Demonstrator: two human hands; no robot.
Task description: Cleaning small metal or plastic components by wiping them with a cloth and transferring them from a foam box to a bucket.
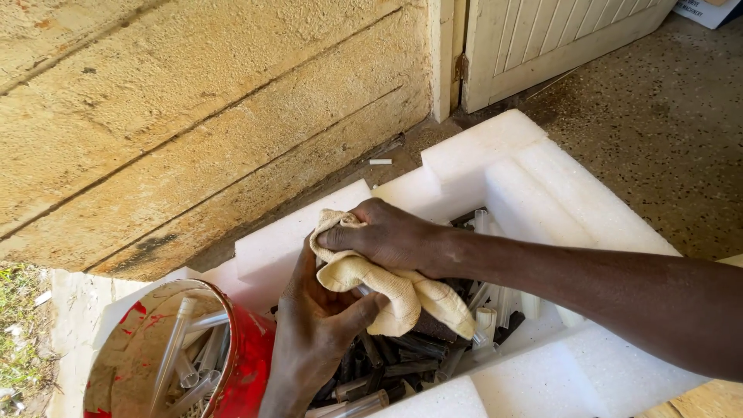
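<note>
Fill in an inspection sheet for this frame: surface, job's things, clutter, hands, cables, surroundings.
Surface: white foam tray on speckled floor.
Job's things: cream cloth; dark and clear tubes in the tray.
Clutter: red bucket holding clear tubes; small white piece by the wall.
Hands: right hand grips the cloth; left hand closed under it, contents hidden.
Cables: nothing seen.
Surroundings: block wall, white door, grass.

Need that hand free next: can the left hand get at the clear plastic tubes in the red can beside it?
Probably yes: the left hand sits right beside the open-topped red can, nothing covering the clear plastic tubes, though it holds the cream cloth.
</note>
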